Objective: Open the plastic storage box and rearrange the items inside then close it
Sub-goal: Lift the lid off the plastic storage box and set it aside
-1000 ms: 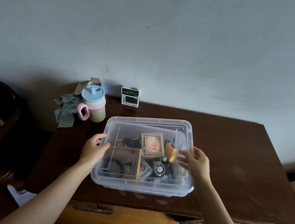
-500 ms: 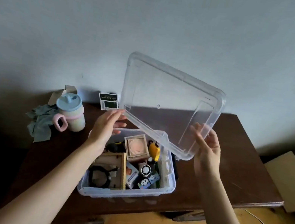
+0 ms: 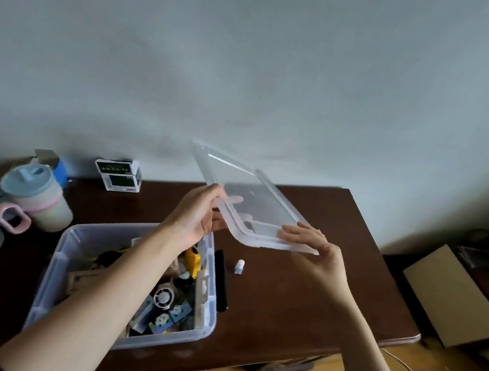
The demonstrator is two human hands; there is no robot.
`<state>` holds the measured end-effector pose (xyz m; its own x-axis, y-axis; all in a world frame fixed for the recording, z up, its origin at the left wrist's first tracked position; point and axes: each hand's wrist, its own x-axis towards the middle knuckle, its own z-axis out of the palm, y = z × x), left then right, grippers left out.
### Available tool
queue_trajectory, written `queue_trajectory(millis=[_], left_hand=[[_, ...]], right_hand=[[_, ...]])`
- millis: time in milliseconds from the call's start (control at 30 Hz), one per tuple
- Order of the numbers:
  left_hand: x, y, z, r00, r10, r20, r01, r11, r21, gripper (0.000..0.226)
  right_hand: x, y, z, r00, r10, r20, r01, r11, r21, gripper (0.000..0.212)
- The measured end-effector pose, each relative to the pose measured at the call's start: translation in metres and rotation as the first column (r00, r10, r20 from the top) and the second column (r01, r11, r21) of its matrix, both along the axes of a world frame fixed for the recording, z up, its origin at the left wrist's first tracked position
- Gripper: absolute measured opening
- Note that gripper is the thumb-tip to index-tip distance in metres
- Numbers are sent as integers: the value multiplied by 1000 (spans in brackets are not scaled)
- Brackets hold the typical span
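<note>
The clear lid is lower and flatter now, off to the right of the box. My left hand and right hand pinch its near end. Its long side points to the desk's back edge. The open box holds a yellow toy and small things.

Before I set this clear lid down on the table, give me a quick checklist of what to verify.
1. Clear plastic lid held at both sides: left hand and right hand grip it: ok.
2. Lid clear of the clear storage box: ok.
3. Landing spot on the dark wooden table, right of the box: a small white bottle and a black bar lie there: not ok.
4. Lid level: tilted: not ok.
</note>
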<state>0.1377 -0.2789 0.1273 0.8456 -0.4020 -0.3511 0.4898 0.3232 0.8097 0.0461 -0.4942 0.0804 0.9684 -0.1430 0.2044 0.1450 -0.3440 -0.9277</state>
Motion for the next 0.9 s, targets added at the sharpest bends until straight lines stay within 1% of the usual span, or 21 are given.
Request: queue_trajectory(millis=[33, 67, 100, 133, 167, 200, 233, 267, 300, 367, 467, 500, 567, 667, 800, 900], left_hand=[[1, -12, -5, 1000, -13, 13, 13, 1000, 16, 32], [2, -24, -12, 999, -29, 24, 28, 999, 34, 44], [2, -34, -19, 998, -51, 32, 49, 997, 54, 52], [3, -46, -28, 997, -72, 32, 69, 995, 66, 55], [3, -58, -35, 996, -86, 23, 84, 994, 71, 56], [3, -70, -44, 995, -97, 5, 96, 993, 75, 57], [2, -81, -53, 994, -108, -20, 109, 991, 78, 58], [1, -90, -62, 992, -121, -43, 124, 989, 85, 59], [-1, -99, -71, 988, -138, -65, 144, 985, 93, 60], [-6, -116, -91, 980, -166, -113, 177, 980, 92, 62], [-14, -131, -118, 965, -157, -211, 176, 982, 71, 62], [-16, -135, -127, 962, -134, -236, 162, 982, 101, 61], [-24, -144, -144, 965, -79, -249, 138, 964, 229, 54], [-33, -156, -166, 971, -38, -238, 139, 895, 423, 42], [-38, -170, -187, 965, -32, -260, 169, 835, 524, 41], [-38, -176, -198, 961, -30, -276, 189, 799, 571, 40]], right_hand=[[-1, -18, -7, 998, -43, -35, 44, 999, 30, 40], [-1, -36, -15, 988, -143, -67, 148, 986, 79, 43], [1, -52, -25, 957, -268, -108, 279, 955, 101, 44], [3, -71, -37, 913, -374, -163, 391, 917, 81, 44], [4, -87, -49, 869, -432, -242, 454, 890, 42, 42], [4, -102, -62, 830, -443, -339, 478, 878, 23, 40], [3, -114, -75, 792, -424, -439, 489, 871, 40, 39], [1, -122, -87, 760, -392, -518, 495, 866, 71, 39], [-2, -130, -97, 737, -378, -560, 499, 863, 75, 38], [-11, -146, -115, 707, -405, -579, 506, 863, 14, 34], [-24, -166, -136, 652, -435, -621, 563, 827, 12, 35], [-29, -173, -141, 637, -449, -627, 582, 813, 8, 36], [-36, -182, -149, 614, -475, -631, 607, 795, -8, 37], [-45, -189, -159, 582, -497, -643, 637, 771, -19, 36], [-50, -193, -171, 532, -526, -664, 656, 752, -70, 34], [-52, -195, -179, 500, -541, -676, 629, 764, -146, 32]])
